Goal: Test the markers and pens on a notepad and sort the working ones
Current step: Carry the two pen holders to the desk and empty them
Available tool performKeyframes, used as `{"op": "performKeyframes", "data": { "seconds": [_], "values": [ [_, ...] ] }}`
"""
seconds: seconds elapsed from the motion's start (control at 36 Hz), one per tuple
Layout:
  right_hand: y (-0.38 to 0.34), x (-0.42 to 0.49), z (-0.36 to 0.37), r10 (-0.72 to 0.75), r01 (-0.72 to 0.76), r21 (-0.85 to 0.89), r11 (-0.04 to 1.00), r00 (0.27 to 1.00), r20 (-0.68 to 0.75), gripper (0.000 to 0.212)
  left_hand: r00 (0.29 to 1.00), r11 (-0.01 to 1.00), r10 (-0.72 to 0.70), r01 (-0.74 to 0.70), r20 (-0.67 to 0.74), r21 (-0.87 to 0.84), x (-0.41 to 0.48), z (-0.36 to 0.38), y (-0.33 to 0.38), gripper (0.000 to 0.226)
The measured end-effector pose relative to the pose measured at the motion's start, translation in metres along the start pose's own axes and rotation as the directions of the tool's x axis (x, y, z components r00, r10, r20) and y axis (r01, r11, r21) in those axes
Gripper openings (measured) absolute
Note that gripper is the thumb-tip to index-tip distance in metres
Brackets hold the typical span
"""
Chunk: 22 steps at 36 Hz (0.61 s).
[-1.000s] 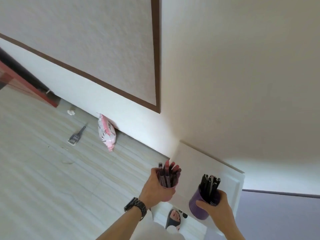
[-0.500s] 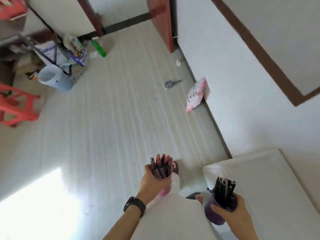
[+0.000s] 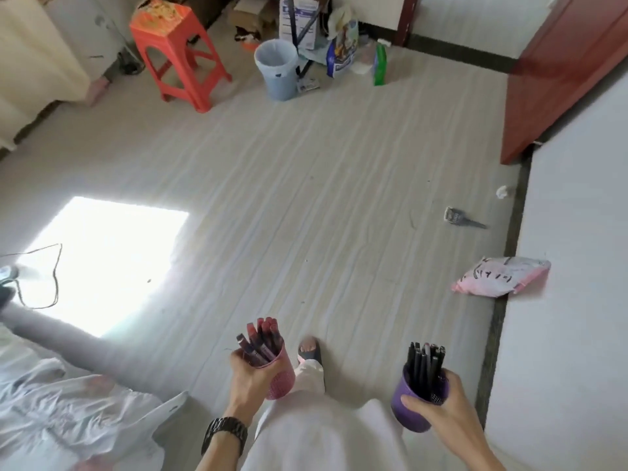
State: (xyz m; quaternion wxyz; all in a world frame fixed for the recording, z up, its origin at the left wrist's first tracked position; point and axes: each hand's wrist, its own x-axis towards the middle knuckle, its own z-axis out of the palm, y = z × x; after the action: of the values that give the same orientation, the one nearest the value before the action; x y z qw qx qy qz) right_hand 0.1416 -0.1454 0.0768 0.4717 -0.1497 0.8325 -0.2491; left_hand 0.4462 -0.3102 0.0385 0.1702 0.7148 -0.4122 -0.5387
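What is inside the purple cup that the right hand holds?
Dark pens stand in the purple cup, tops above its rim. The cup wall and the right hand cover their lower parts; the cup's bottom cannot be seen.

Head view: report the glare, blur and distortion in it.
Head view: a sun patch on the floor is blown out white, no detail inside; the wide lens slants the door and skirting at right; clutter by the stool looks soft; the pink cup in the left hand and purple cup in the right hand are fairly sharp.
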Motion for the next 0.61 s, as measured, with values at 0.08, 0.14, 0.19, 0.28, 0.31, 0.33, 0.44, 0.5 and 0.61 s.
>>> {"op": "performKeyframes", "data": {
  "seconds": [0.08,0.14,0.19,0.28,0.31,0.33,0.44,0.5,0.61],
  "values": [
    [-0.033,0.027,0.018,0.014,-0.014,-0.036,0.999,1.000,0.001,0.096,0.999,0.999,-0.035,0.034,-0.033,-0.036,0.031,-0.018,0.014,0.059],
    [-0.056,0.044,0.030,0.011,-0.011,-0.050,0.999,1.000,0.002,0.098,0.998,0.999,-0.021,0.019,-0.055,-0.029,0.054,-0.028,0.025,0.057],
    [-0.082,0.060,0.039,-0.003,0.002,-0.054,0.999,1.000,-0.004,0.100,0.998,1.000,-0.015,0.014,-0.060,-0.025,0.075,-0.036,0.040,0.058],
    [-0.118,0.081,0.050,-0.025,0.024,-0.055,0.998,1.000,-0.015,0.098,0.998,0.999,-0.040,0.039,-0.052,-0.026,0.103,-0.047,0.064,0.077],
    [-0.129,0.087,0.052,-0.031,0.030,-0.056,0.998,0.999,-0.016,0.097,0.998,0.999,-0.038,0.036,-0.059,-0.022,0.111,-0.050,0.071,0.079],
    [-0.139,0.095,0.054,-0.037,0.036,-0.061,0.997,0.999,-0.014,0.095,0.997,0.999,-0.032,0.031,-0.066,-0.022,0.119,-0.052,0.080,0.079],
    [-0.183,0.131,0.059,-0.047,0.047,-0.083,0.995,0.999,-0.006,0.095,0.995,0.999,-0.031,0.027,-0.095,-0.047,0.149,-0.051,0.111,0.078],
    [-0.203,0.152,0.062,-0.045,0.045,-0.090,0.995,0.999,-0.002,0.096,0.993,0.997,-0.058,0.052,-0.101,-0.058,0.162,-0.048,0.120,0.079],
    [-0.245,0.199,0.069,-0.047,0.053,-0.136,0.989,0.998,0.043,0.091,0.985,0.989,-0.130,0.120,-0.113,-0.091,0.189,-0.037,0.137,0.083]
  ]
}}
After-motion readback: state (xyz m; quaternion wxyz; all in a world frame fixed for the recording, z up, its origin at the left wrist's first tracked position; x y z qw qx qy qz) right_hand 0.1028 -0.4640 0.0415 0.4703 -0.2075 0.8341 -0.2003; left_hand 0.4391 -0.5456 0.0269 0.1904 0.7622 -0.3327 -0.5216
